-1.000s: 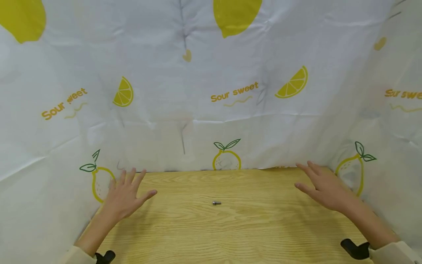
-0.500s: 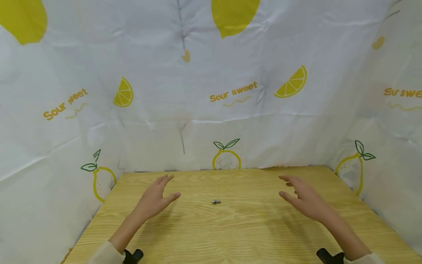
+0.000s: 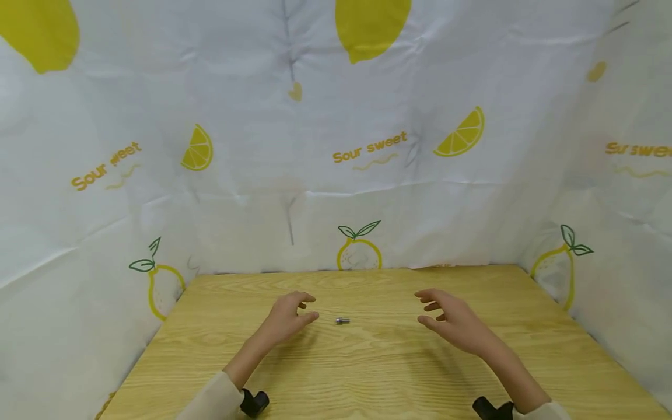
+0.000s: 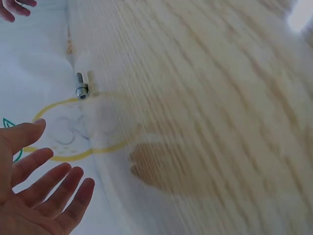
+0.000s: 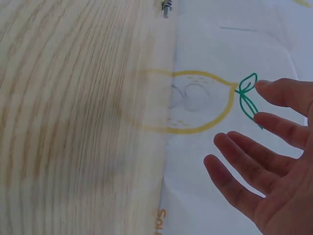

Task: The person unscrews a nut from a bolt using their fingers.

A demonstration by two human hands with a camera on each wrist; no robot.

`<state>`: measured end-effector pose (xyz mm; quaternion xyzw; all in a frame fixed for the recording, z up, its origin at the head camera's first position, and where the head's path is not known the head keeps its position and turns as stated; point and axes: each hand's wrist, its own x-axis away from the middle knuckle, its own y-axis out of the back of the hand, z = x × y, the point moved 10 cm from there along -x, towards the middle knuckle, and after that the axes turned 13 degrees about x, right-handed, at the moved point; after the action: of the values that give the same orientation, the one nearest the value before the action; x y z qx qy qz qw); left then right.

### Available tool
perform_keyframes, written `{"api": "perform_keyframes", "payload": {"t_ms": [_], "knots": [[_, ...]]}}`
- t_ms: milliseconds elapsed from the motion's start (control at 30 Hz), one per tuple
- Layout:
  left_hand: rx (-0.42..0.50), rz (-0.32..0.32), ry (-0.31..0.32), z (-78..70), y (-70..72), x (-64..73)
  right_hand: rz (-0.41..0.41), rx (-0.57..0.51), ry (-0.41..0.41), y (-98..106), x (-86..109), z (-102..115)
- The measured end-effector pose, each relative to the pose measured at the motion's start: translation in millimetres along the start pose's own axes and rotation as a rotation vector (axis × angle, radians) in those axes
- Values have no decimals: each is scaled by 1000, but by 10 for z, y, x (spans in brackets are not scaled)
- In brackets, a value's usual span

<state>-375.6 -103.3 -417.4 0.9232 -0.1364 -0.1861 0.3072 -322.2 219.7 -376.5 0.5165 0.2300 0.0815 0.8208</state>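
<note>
A small metal socket-head bolt (image 3: 342,321) lies on its side on the wood-grain table (image 3: 367,373), its thicker head toward the left in the head view. It shows too in the left wrist view, the bolt (image 4: 81,86) standing out against the pale surface, and at the top edge of the right wrist view, the bolt (image 5: 167,8). My left hand (image 3: 287,318) hovers just left of it, fingers loosely bent and holding nothing. Farther off on the right, my right hand (image 3: 455,322) is held above the table with relaxed, spread fingers, touching nothing.
A white sheet (image 3: 252,221) printed with lemons and lettering hangs behind the table and along both sides. Black wrist mounts (image 3: 255,403) show below the cream sleeves (image 3: 212,399).
Both hands have moved inward from the table's sides toward the bolt, the left one coming nearer to it. Their fingers have bent slightly. The bolt lies where it was.
</note>
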Motion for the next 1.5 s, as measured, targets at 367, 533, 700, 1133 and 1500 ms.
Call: {"api": "perform_keyframes", "payload": {"t_ms": [367,533,700,1133,1500], "knots": [[0,94,0,34,-391,-174,62,-80,-4,-201,-135,115],[-46,142,22,54,-527,-308,65,-91,13,-262,-193,188],[-126,185,19,27,-643,-400,63,-91,10,-287,-259,242],[-154,174,42,20,-732,-457,31,-95,9,-209,-399,307],[188,11,59,-96,-594,-357,39,-115,18,-284,-544,434]]}}
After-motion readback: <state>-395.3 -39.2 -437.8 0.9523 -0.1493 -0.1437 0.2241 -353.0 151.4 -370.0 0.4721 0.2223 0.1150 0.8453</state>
